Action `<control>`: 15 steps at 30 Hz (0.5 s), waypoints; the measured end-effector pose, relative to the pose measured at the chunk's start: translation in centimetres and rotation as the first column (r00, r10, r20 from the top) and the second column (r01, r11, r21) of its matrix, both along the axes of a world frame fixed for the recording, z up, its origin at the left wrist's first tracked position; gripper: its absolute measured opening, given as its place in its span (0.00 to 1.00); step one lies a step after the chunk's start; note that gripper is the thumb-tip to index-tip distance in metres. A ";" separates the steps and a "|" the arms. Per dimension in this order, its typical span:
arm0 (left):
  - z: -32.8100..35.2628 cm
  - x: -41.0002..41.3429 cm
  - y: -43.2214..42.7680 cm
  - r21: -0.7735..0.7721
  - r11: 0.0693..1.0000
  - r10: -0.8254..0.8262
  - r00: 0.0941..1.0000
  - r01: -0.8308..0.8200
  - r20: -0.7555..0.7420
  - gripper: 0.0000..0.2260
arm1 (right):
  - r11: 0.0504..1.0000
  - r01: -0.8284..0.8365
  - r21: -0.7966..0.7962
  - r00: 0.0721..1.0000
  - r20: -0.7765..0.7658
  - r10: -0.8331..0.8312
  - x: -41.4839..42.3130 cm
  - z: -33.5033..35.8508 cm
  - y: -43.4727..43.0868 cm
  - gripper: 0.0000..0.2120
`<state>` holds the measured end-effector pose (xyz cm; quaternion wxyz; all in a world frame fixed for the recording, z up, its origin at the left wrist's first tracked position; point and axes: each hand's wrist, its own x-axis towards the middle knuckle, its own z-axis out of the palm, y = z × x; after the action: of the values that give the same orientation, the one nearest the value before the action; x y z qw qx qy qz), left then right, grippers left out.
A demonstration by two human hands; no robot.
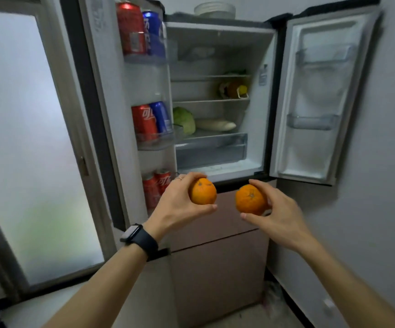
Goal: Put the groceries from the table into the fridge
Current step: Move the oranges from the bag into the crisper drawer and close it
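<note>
Fridge (217,268): white interior, dusty-pink drawer fronts. Its left door: red cans (131,29), blue cans (152,31). Its lower shelf: green cabbage (184,119), cream long vegetable (215,125). Before it: bright orange oranges (203,191).

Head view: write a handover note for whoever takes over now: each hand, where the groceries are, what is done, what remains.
Left hand grips the left orange; right hand grips the right orange, both held before the open fridge.
Inside already: cabbage on a shelf, cans in the left door.
Left to do: place both oranges inside. Other groceries to fetch are not in view.
</note>
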<state>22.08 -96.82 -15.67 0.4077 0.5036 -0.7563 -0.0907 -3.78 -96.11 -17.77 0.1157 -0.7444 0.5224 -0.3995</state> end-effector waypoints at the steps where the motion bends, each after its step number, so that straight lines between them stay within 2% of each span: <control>1: 0.6 -0.5 -2.2 -0.019 1.000 0.000 1.000 0.000 -0.010 0.31 | 1.000 0.009 -0.013 1.000 0.009 -0.009 -0.2 0.7 -2.0 0.38; 9: 5.3 -4.1 -19.5 -0.048 0.998 0.027 0.987 -0.035 -0.156 0.31 | 0.992 0.065 -0.107 0.998 0.024 -0.063 -2.1 6.9 -17.7 0.36; 15: 7.9 -5.8 -30.4 -0.055 0.989 0.126 0.979 -0.136 -0.162 0.32 | 0.992 0.075 -0.098 0.997 -0.003 -0.076 -2.5 9.8 -29.0 0.35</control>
<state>16.28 -127.26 -7.77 0.4878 0.5297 -0.6895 -0.0782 -6.28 -125.06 -7.93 0.0622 -0.7301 0.5305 -0.4263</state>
